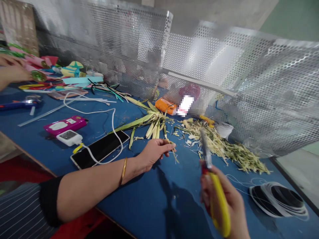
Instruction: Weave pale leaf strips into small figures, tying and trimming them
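Note:
My left hand [156, 151], with a gold bangle at the wrist, pinches a thin, pale green leaf strip [174, 155] just above the blue table. Closed around the yellow and red handles of a plier-like tool [218, 202] is my right hand [234, 202]. The tool's narrow metal jaws point up and away, blurred by motion; whether they are apart I cannot tell. Beyond my left hand lies a splayed bunch of long green leaves [153, 121]. A heap of shredded leaf pieces [219, 142] spreads past the tool.
A spool of white line [279, 200] lies at right. At left are a dark phone [101, 149], a purple packet [64, 125] and a white cable [113, 124]. An orange packet [164, 106] rests near the perforated metal screen [199, 66]. Another person's hand [15, 71] is far left.

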Available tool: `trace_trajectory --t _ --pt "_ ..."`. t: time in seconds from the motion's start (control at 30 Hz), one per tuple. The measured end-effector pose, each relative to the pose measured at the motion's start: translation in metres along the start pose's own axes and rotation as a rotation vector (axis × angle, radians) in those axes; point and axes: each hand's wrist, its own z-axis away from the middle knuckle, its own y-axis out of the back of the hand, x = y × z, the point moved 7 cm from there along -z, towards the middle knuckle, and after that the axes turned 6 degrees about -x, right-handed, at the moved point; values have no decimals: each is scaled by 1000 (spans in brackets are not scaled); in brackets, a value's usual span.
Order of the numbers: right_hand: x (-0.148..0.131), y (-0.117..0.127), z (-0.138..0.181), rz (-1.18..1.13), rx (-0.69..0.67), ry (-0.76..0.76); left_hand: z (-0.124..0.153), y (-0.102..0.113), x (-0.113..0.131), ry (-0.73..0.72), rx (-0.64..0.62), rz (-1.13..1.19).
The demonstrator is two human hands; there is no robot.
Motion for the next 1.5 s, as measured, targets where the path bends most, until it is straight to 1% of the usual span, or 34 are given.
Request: trace_trajectory --t 0.03,0.07,0.1,0.13,0.2,0.23,0.33,0.43,0.5,0.57,0.67,0.73,0.87,1.0,1.07,1.17,1.23,1.33,1.5 --pt "-12 9 2 -62 99 80 0 -1 2 -6 -18 18" --pt "-26 16 4 -96 169 179 1 -1 4 -8 -31 35" --pt "-39 22 6 -91 223 267 2 -1 5 -5 -40 49" --pt "-48 26 7 -67 256 319 3 -2 6 4 -49 62" --pt "-59 29 6 -16 247 372 5 -4 6 23 -66 86" --pt "-60 29 5 3 211 379 6 -5 6 32 -77 92" --pt "-50 20 2 45 59 364 7 -8 5 48 -107 89" --pt "-26 13 2 41 -28 250 7 -7 5 45 -99 90" --pt "-13 11 1 32 -46 185 6 -5 6 37 -80 100" --pt "-4 11 -3 76 -64 153 5 -2 6 29 -54 109" --pt "6 11 -10 214 -133 142 5 1 6 15 -19 134" --pt "13 11 -15 311 -175 129 5 2 6 15 -21 151" --pt "22 11 -18 439 -188 120 5 2 6 51 -36 217" --pt "14 9 -19 558 -171 182 4 0 2 126 -78 343" --pt "3 8 -19 652 -140 272 4 -2 -1 154 -102 421" --pt "-14 4 -16 838 -104 447 5 -4 -5 206 -134 512" --pt "-19 1 -13 930 -102 528 6 -5 -7 226 -152 545" --pt "-20 -3 -11 1010 -120 588 7 -7 -8 226 -160 581" --pt "-16 -10 -8 1137 -141 614 8 -10 -9 226 -166 638"
